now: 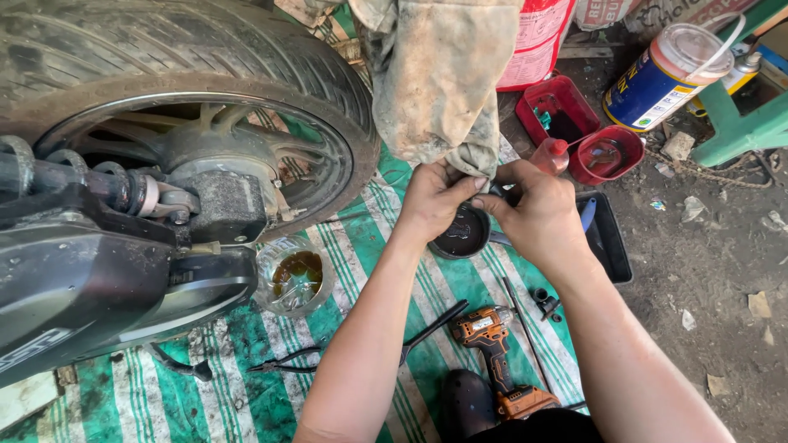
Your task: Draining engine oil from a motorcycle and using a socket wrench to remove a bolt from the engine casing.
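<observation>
My left hand (433,199) and my right hand (535,212) meet in the middle of the view, both pinching the lower edge of a dirty grey rag (439,78) that hangs from above. A small dark part between the fingertips is mostly hidden. Just below the hands a round black dish (460,236) lies on the green striped mat (246,377). To the left stands a motorcycle rear wheel (164,90) with its hub and black engine cover.
A cut clear plastic cup of brown oil (294,275) sits under the hub. An orange cordless driver (495,353), pliers (287,361) and a black tray (609,238) lie on the mat. Red containers (606,153), a blue-and-yellow can (666,78) and a green stool (743,115) stand on the dirt at right.
</observation>
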